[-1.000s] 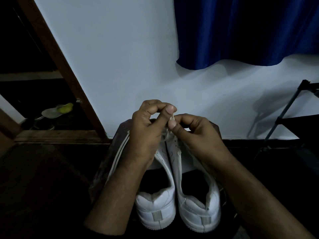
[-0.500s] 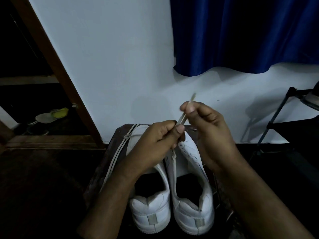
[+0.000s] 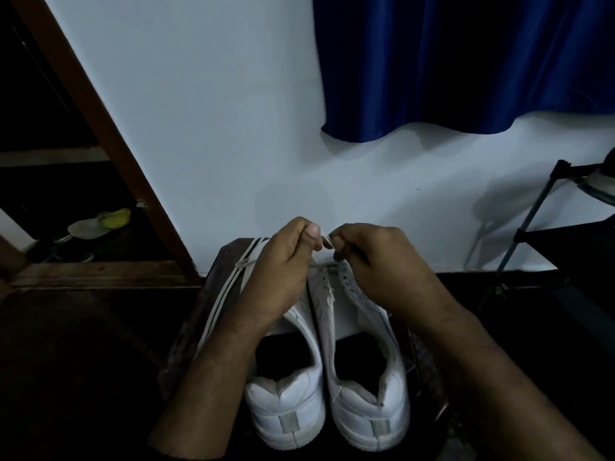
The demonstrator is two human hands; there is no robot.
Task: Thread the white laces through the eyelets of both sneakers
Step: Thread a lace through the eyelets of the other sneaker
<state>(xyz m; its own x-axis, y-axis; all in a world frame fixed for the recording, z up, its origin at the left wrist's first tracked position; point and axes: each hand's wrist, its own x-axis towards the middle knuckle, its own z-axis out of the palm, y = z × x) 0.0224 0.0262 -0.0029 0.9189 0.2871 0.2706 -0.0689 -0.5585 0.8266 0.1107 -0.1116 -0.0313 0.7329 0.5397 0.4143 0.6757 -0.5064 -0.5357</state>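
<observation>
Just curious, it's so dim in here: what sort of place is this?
Probably a room in a home. A blue curtain hangs on the pale wall, a wooden door frame stands at the left, and white sneakers sit on a low stool.

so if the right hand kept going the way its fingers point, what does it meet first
Probably the left hand: the right hand points leftward at it, both pinching the white lace. Depth is hard to judge.
</observation>
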